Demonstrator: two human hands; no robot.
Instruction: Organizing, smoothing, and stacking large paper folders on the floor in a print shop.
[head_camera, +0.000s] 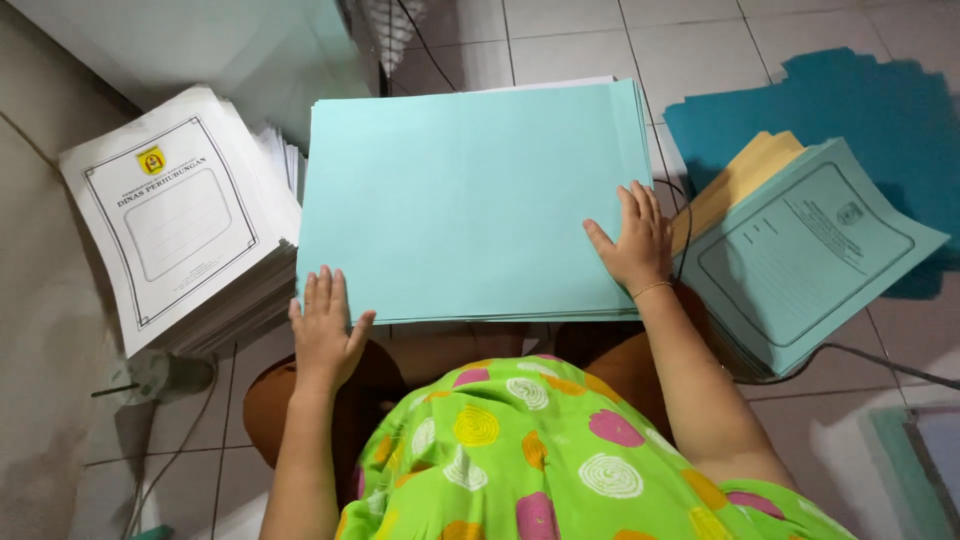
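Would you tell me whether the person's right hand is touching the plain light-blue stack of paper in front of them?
Touching. The head view shows the right hand lying flat, fingers spread, on the right edge of the light-blue paper stack, with no gap visible.

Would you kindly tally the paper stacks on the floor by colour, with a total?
Light turquoise, blank, under the left hand and right hand: 1, the blank turquoise stack
White, printed border: 1, the white stack
Turquoise, printed border: 1, the printed turquoise stack
Dark teal: 1, the dark teal sheets
Total: 4
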